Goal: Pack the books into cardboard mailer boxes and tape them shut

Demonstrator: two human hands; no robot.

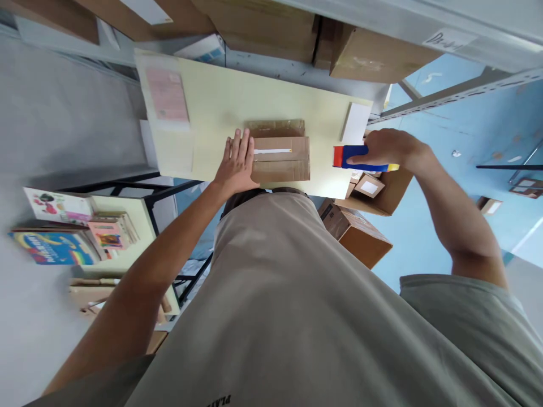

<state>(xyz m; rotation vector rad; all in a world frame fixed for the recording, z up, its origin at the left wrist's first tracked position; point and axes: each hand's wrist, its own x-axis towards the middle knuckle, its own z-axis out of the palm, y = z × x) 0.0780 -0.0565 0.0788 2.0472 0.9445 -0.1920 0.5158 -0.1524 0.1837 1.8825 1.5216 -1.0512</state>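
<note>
A small cardboard box [280, 157] lies on the pale tabletop [229, 96] in front of me. My left hand [240, 164] rests against the box's left side, fingers stretched out and open. Over the table's right end, my right hand [388, 150] is closed around a narrow blue object [354, 152] with a red end and a yellow end. Its exact kind I cannot make out. A white flat piece [355, 123] lies on the table just beyond it.
Shelving with large cartons [271, 28] runs behind the table. A pink sheet [167, 95] lies at the table's left end. At right below stand opened cartons [367, 240]. Books [55, 246] are stacked on a side table at left.
</note>
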